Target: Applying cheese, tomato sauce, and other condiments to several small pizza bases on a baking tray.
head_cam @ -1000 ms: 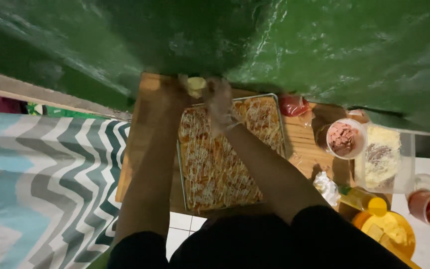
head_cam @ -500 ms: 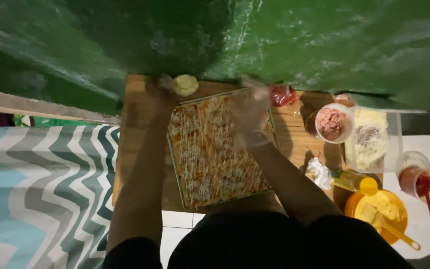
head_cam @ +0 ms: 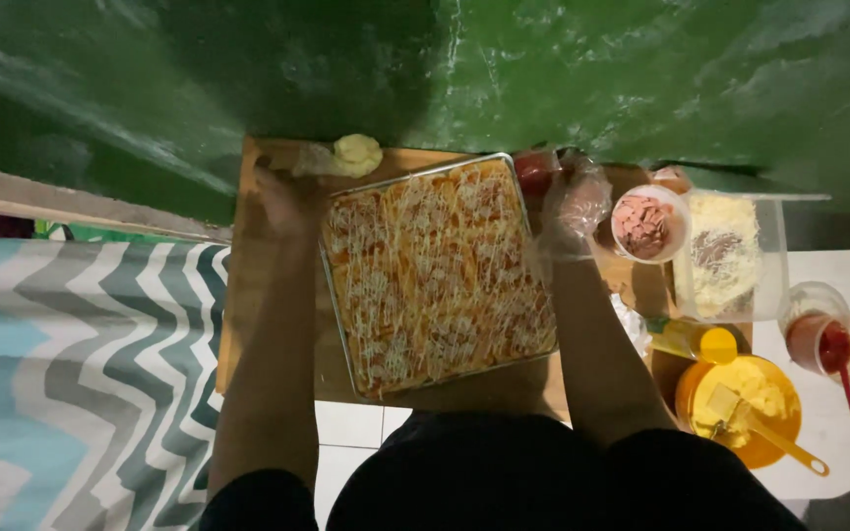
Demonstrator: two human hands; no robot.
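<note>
A rectangular metal tray (head_cam: pixel 338 295) of flat dough with red sauce and thin white drizzle lines lies on a wooden board (head_cam: pixel 248 295). My left hand (head_cam: pixel 287 197) rests on the board at the tray's far left corner. It is beside a clear piping bag with pale yellow filling (head_cam: pixel 351 154) that lies on the board, and I cannot tell if it touches the bag's tail. My right hand (head_cam: pixel 575 202), in a clear plastic glove, hovers at the tray's far right corner. Its fingers are loosely apart next to a small red item (head_cam: pixel 537 169).
Right of the tray stand a white bowl of pink chopped meat (head_cam: pixel 644 224), a clear box of grated cheese (head_cam: pixel 732 254), a yellow squeeze bottle (head_cam: pixel 693 340), a yellow bowl with a spoon (head_cam: pixel 740 401) and a cup of red sauce (head_cam: pixel 823 339). A zigzag cloth (head_cam: pixel 61 374) lies left. A green wall (head_cam: pixel 543 69) rises behind.
Both hands were together at the bag over the tray's far edge. The left hand carried the bag off to the left and set it on the board; the right hand moved right.
</note>
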